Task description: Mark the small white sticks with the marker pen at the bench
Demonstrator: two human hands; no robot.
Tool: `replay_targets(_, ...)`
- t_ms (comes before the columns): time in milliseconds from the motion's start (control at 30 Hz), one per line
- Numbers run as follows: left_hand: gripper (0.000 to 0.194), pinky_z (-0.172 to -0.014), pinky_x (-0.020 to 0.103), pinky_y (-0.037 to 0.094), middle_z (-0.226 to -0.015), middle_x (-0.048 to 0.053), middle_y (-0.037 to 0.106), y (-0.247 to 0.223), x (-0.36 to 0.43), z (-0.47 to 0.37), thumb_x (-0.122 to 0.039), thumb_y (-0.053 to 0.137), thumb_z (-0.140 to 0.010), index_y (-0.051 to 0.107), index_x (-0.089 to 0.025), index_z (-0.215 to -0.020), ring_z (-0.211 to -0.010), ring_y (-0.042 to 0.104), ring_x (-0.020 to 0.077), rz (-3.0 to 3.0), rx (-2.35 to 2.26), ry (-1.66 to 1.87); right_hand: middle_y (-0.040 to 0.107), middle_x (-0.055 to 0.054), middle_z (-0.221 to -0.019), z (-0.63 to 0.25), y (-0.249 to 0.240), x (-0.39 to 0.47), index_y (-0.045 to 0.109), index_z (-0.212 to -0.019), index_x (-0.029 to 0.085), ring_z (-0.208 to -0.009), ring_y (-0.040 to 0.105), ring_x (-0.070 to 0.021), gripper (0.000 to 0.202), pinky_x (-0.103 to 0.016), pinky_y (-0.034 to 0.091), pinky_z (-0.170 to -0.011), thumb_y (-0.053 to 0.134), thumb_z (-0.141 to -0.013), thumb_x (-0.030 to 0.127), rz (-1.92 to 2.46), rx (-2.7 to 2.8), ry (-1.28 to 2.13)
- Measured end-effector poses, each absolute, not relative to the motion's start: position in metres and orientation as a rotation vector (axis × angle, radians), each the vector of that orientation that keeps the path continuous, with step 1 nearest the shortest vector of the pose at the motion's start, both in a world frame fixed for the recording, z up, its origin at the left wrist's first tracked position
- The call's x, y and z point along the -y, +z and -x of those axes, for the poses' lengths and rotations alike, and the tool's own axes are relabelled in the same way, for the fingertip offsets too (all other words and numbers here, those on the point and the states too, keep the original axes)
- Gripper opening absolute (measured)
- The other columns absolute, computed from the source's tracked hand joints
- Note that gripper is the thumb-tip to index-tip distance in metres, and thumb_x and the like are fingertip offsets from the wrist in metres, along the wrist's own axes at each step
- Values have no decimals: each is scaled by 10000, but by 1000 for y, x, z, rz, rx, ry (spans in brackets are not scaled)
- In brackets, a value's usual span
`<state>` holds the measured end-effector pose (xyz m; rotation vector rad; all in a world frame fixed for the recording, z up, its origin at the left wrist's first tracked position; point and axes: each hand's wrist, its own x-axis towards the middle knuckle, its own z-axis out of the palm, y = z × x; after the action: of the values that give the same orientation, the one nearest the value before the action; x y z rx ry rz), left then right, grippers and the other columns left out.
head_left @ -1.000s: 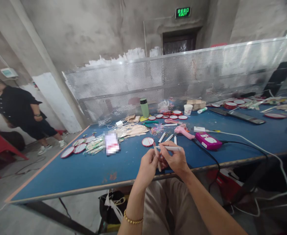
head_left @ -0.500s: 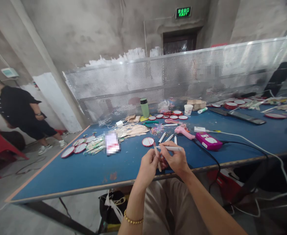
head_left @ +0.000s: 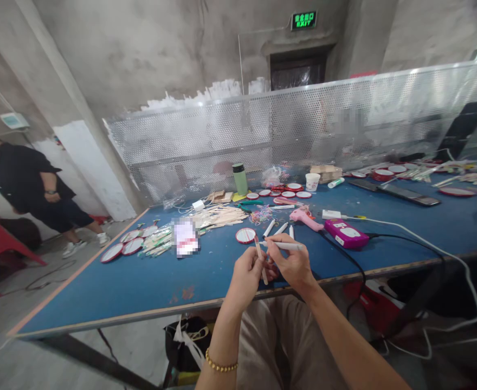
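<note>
My left hand [head_left: 247, 272] is closed on a flat wooden stick [head_left: 264, 272], held upright near the table's front edge, with a reddish mark near its upper end. My right hand [head_left: 293, 264] grips a white marker pen [head_left: 285, 246], its tip pointing left at the upper part of the stick. Just beyond my hands lies a round white disc with a red rim [head_left: 246, 235]. Several more white pens [head_left: 281, 228] rest on the blue table behind my right hand. A pink glue gun [head_left: 305, 218] lies further right.
A purple box [head_left: 347, 234] with cables stands right of the glue gun. To the left are a pile of wooden sticks [head_left: 222, 215], a blurred phone-like rectangle [head_left: 186, 238] and red-rimmed discs [head_left: 133, 246]. A green bottle [head_left: 240, 180] and paper cup [head_left: 312, 182] stand behind. A person [head_left: 31, 179] is at far left.
My hands, the stick and the pen hold nearly the same pose. The person at far left has shifted an arm slightly; the view has moved a little.
</note>
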<state>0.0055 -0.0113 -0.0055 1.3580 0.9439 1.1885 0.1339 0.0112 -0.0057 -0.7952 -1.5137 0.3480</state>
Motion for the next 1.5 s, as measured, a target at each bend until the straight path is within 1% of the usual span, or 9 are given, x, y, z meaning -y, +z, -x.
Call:
replay_targets(400, 349, -591, 313, 554, -690, -8, 631, -7, 10, -6, -507, 642, -779, 536, -182, -845, -544, 635, 152, -1381, -958, 1212, 684, -7, -661, -134, -1, -9, 664, -789, 204, -542, 629, -139, 166, -252, 531, -571, 543, -873, 281, 811, 1538, 318)
replay_targets(700, 363, -600, 326, 558, -667, -11, 627, -8, 10, -6, -529, 634, -776, 525, -189, -845, -541, 634, 158, -1372, -948, 1206, 675, -15, -657, -133, -4, -10, 661, -779, 207, -548, 630, -150, 173, -253, 517, -516, 547, -868, 301, 805, 1504, 342)
replay_targets(1133, 363, -592, 319, 555, -683, -10, 624, -8, 10, -6, -522, 633, -775, 528, -183, -850, -540, 635, 155, -1385, -956, 1212, 681, -10, -665, -133, -1, -9, 664, -777, 204, -564, 629, -144, 169, -258, 531, -593, 541, -872, 270, 790, 1532, 314)
replay_targets(1367, 369, -595, 324, 555, -675, -6, 631, -7, 11, -6, -530, 631, -775, 520, -187, -853, -539, 636, 159, -1366, -956, 1196, 655, -5, -636, -133, -5, -10, 661, -781, 200, -522, 613, -145, 172, -261, 516, -544, 548, -874, 290, 794, 1505, 349)
replay_targets(1500, 375, -592, 318, 553, -663, -5, 626, -8, 10, -6, -536, 621, -780, 523, -181, -855, -538, 634, 156, -1381, -966, 1200, 669, -12, -655, -133, -3, -10, 662, -784, 199, -543, 625, -145, 170, -256, 516, -546, 547, -875, 286, 797, 1513, 340)
